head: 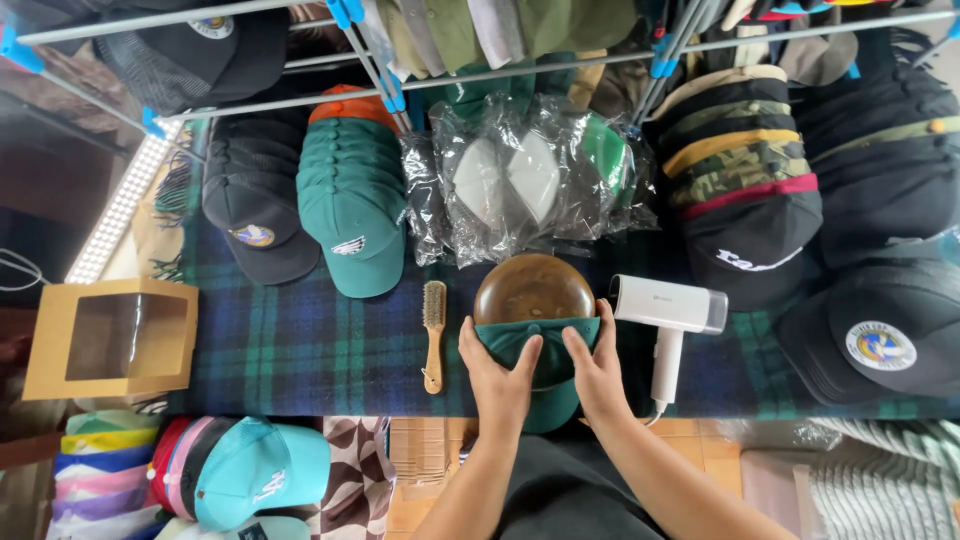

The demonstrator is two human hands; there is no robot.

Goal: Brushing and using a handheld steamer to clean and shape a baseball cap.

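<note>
A green cap [545,355] lies on a round wooden dome form [534,288] at the front of the plaid-covered table [300,350]. My left hand [497,372] and my right hand [595,370] both press on the cap, thumbs angled toward each other over its crown. The cap's brim hangs over the table edge toward me. A wooden brush [433,333] lies just left of my left hand. A white handheld steamer [668,320] lies just right of my right hand.
Stacks of caps line the back: dark ones [255,205], green ones [352,205], bagged ones [520,175], mixed and black ones [745,190] [880,335]. A cardboard window box [110,338] sits left. More caps [255,480] lie below the table. A metal rack [400,85] crosses above.
</note>
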